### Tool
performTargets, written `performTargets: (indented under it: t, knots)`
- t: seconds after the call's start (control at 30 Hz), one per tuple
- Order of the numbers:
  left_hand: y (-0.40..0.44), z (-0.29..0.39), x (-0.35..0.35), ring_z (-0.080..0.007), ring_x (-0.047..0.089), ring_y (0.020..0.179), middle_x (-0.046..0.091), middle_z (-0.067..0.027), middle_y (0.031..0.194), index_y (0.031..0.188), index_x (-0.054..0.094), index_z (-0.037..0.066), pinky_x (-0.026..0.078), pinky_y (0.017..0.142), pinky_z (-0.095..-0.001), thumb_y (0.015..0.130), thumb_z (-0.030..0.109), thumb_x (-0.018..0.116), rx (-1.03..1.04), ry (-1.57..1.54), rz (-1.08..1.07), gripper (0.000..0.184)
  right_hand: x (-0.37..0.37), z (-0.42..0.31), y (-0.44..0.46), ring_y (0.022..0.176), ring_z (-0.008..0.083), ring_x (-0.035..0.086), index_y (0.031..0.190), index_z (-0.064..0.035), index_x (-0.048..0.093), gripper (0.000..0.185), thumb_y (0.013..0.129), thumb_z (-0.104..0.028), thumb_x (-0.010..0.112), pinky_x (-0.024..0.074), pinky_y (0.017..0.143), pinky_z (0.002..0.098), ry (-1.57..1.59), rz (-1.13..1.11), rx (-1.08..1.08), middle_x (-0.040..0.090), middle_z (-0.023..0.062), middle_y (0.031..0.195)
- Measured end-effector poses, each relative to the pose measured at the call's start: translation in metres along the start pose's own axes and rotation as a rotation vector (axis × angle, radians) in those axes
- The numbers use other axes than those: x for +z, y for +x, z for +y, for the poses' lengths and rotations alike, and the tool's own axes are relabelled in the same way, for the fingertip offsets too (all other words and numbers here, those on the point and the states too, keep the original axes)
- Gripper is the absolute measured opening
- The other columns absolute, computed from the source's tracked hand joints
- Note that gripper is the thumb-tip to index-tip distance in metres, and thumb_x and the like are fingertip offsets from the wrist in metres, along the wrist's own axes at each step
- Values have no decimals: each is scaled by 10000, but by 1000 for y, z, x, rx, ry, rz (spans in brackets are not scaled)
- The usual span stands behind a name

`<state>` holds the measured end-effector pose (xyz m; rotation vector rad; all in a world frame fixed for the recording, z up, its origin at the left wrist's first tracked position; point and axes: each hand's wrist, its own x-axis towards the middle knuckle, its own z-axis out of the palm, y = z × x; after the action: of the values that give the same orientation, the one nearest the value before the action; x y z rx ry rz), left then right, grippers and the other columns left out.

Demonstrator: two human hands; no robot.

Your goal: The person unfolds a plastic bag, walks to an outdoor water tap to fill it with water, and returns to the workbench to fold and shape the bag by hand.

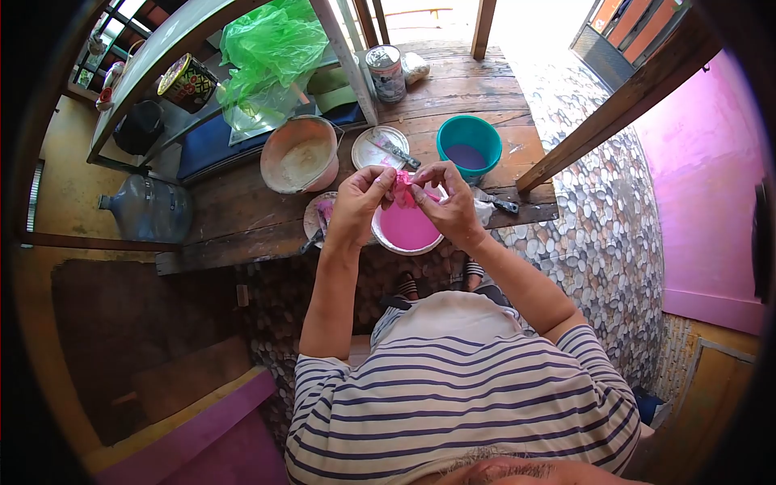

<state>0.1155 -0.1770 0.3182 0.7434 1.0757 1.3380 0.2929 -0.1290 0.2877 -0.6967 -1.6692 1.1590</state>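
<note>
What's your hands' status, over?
Left hand, right hand: both pinching crumpled pink piece. Pink-filled bucket below, open. Hands partly hide it; nothing visibly blocking them.

The desk (503, 97) is made from brown wooden planks, with stains on its surface. On it stand a teal bucket (469, 129), a pale pink bucket (330, 174) and a metal can (386, 77), and between the 2 buckets lies a round white lid (365, 151). Whether the tub of pink paint (386, 242) also rests there, I cannot tell.
</note>
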Motion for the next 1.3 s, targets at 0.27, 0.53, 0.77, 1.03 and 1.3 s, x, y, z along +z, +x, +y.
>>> performTargets:
  t: [0.27,0.53,0.77,1.03,1.3]
  knots:
    - [1,-9,-3,-66,552,650,637,-9,799,965,643,18,437,589,-216,957,199,647,64,107,131,182,-1,11,-3,855,159,591,977,-61,536,238,818,-29,711,447,766,298,54,74,-58,635,52,901]
    - [7,-8,9,-76,577,652,645,-32,785,953,631,2,450,528,-208,962,187,638,45,273,158,185,-10,14,-6,817,180,606,979,-55,529,249,816,-26,715,465,751,304,-44,99,-26,633,58,893]
    - [3,-6,19,-53,541,567,614,-9,714,942,619,-8,435,500,-199,962,183,636,90,539,253,192,-11,16,-14,793,160,597,966,-53,520,245,825,-24,718,475,747,297,-18,134,10,633,67,892]
    - [0,-5,16,-62,550,598,612,-11,724,956,617,-18,451,533,-207,971,169,621,50,441,172,188,-13,11,-11,819,164,592,982,-44,519,249,827,-20,712,478,767,299,-30,95,-17,635,68,874]
    - [-12,-5,30,-100,637,747,672,-55,844,988,625,-18,523,697,-238,976,150,608,59,447,136,170,-17,26,-20,851,176,615,1022,-43,529,265,827,-42,709,486,782,304,3,51,46,642,80,942]
